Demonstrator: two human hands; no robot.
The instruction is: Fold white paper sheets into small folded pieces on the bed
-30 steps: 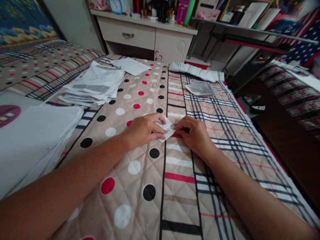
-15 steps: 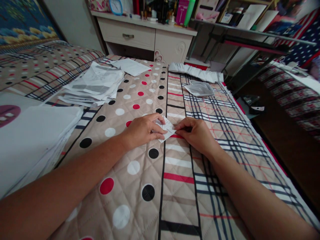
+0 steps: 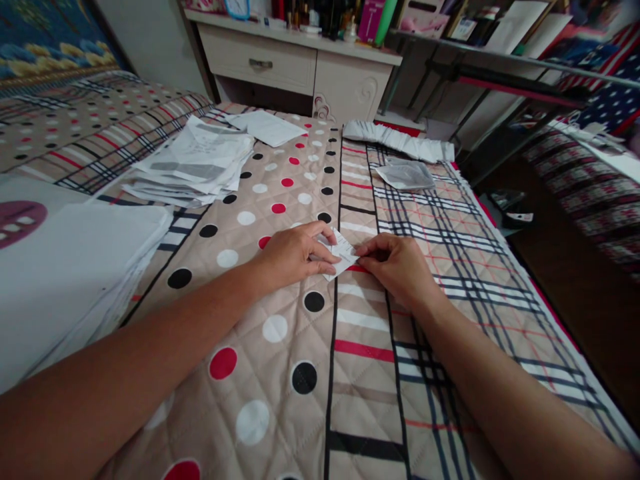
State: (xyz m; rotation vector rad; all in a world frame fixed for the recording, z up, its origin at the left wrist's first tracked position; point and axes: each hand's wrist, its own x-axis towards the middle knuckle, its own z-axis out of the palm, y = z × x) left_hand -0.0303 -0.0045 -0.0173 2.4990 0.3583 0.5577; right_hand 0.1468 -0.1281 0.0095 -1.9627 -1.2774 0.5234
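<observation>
A small folded piece of printed paper (image 3: 343, 249) lies on the quilted bedspread (image 3: 280, 393) between my hands. My left hand (image 3: 295, 255) holds it from the left, its thumb and fingers curled and pressed on the paper. At the paper's right corner, my right hand (image 3: 395, 263) pinches the tip between thumb and fingertips. The left fingers cover part of the paper, and the print is too small to read.
Left of my hands lie a stack of used sheets (image 3: 195, 160) and a larger white paper pile (image 3: 90, 260). Ahead are a loose sheet (image 3: 273, 128), a clear packet (image 3: 406, 175) and a long row of folded paper (image 3: 395, 141). A drawer cabinet (image 3: 260, 63) stands beyond the bed.
The whole scene has shifted slightly right in view as the camera turned. Both hands keep nearly the same hold on the folded paper.
</observation>
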